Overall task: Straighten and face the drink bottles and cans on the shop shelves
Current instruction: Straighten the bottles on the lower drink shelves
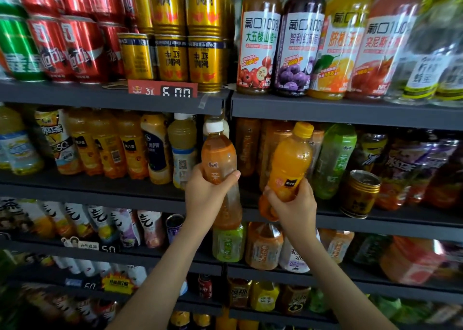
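My left hand (209, 191) grips an amber tea bottle with a white cap (218, 151) around its middle, held upright in front of the second shelf (100, 191). My right hand (294, 201) grips an orange juice bottle with a yellow cap (290, 161) near its lower half; that bottle tilts slightly right. Both bottles are out in front of the shelf edge, close to the post between the two shelf bays. Behind them stand more orange and green bottles.
A gold can (359, 194) leans tilted on the second shelf right of the juice bottle, beside a green tea bottle (333, 161). Red and gold cans (172, 58) fill the top shelf left, tall juice bottles (258, 41) the right. Lower shelves hold several bottles.
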The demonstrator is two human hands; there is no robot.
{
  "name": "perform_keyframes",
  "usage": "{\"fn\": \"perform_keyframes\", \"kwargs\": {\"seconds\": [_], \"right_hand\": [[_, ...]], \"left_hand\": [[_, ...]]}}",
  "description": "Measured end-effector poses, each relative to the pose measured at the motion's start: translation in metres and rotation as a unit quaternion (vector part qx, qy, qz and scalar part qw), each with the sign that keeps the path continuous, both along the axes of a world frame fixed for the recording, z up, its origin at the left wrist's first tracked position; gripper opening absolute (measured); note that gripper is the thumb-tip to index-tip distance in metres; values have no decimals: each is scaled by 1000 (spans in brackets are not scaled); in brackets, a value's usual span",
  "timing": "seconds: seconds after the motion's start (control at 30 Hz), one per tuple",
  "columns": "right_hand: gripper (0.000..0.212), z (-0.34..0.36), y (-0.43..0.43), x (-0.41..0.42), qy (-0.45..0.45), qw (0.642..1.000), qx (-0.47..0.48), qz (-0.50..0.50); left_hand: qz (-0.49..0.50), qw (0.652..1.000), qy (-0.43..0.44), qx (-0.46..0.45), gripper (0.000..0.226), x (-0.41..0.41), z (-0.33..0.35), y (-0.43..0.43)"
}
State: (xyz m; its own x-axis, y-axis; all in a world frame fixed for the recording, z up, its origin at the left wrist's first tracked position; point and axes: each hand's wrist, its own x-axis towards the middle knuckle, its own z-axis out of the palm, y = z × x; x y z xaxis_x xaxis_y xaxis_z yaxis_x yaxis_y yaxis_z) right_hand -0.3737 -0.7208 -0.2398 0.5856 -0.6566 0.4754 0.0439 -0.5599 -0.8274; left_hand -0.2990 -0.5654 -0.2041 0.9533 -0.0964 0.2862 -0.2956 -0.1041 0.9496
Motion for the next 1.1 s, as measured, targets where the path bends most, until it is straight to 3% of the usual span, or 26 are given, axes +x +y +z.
{"fn": "perform_keyframes", "kwargs": {"seconds": [0.43, 0.7, 0.93, 1.0, 1.1], "right_hand": [[52, 1, -27, -28, -11, 1000, -16, -13], [46, -5, -33, -35, 17, 999, -30, 4], [45, -9, -26, -35, 28, 999, -3, 41], [46, -9, -21, -33, 26, 998, 8, 56], [49, -10, -7, -27, 26, 996, 14, 89]], "left_hand": [[4, 998, -46, 53, 42, 14, 17, -65], [22, 996, -63, 58, 60, 35, 0, -90], [10, 990, -64, 127, 86, 31, -6, -89], [1, 988, -94, 124, 80, 17, -8, -76], [-74, 991, -72, 90, 44, -9, 0, -44]]}}
